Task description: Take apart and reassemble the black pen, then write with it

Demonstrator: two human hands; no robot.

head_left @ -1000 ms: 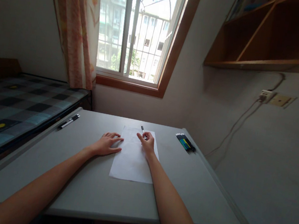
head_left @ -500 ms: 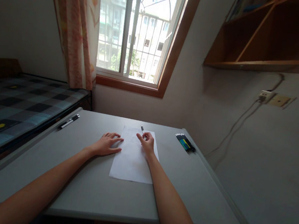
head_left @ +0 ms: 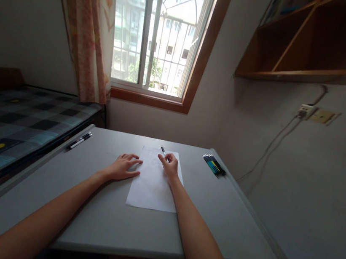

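Note:
A sheet of white paper [head_left: 152, 190] lies on the light grey table, with faint marks on its upper part. My right hand [head_left: 170, 165] rests on the paper's right side, its fingers closed around a pen [head_left: 163, 149]. The pen's dark upper end sticks up past the fingers; its tip is hidden by the hand. My left hand [head_left: 124, 166] lies flat and open, its fingers spread, with the fingertips at the paper's left edge.
Pens [head_left: 79, 140] lie near the table's [head_left: 91, 216] left edge. At its right edge is a row of several dark pens or pencils [head_left: 214, 165]. A bed [head_left: 29, 127] stands to the left, a window [head_left: 159, 38] is ahead, and a wooden shelf [head_left: 295, 73] hangs upper right.
The upper end of the pen in my right hand has tilted slightly to the left. My left hand and the paper stay in place.

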